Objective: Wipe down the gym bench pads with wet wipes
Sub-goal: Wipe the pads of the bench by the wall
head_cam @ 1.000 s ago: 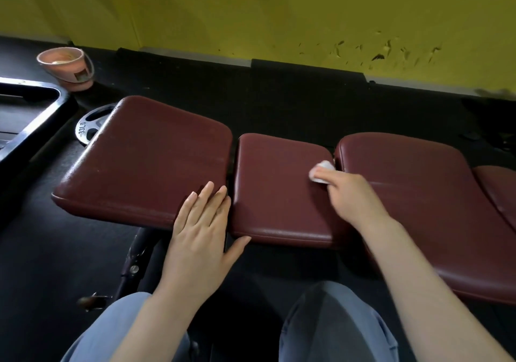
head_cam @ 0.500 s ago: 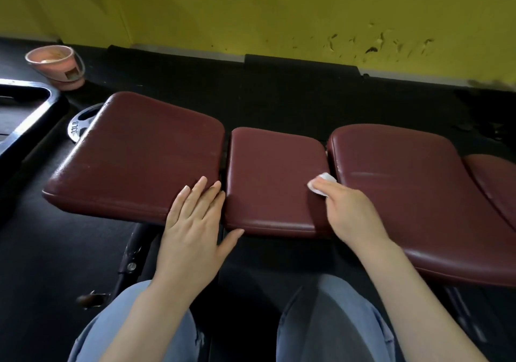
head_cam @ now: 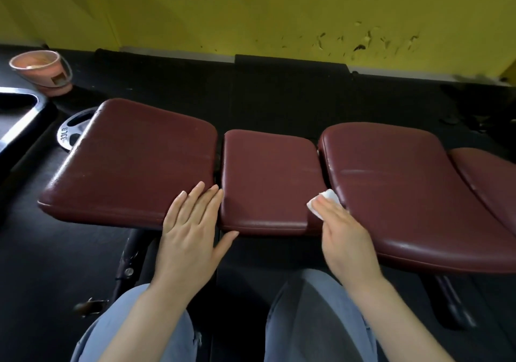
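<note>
Bench pads [head_cam: 268, 177] of dark red vinyl run across our view just past our knees, laid side by side: a wide one on the left, a small middle one, a long one on the right, and part of another at the far right edge. Our right hand [head_cam: 344, 236] presses a folded white wipe [head_cam: 325, 201] down with straight fingers at the near right corner of the middle pad, right at the gap to the long pad. Whether the thumb tucks under the wipe we cannot tell. Our left hand [head_cam: 192, 227] lies flat with fingers together and thumb spread, resting on the near edge of the wide pad.

We judge the vinyl smooth and a little slick when damp, with soft foam beneath that gives under pressure, so the wipe should glide if we keep our fingers flat on top of it. The wipe itself is light and limp; it could bunch or catch in the seam between pads. The pads are fixed, so we need only brace, not grip. A weight plate [head_cam: 74, 135] and a cup [head_cam: 46, 71] sit on the floor beyond.
</note>
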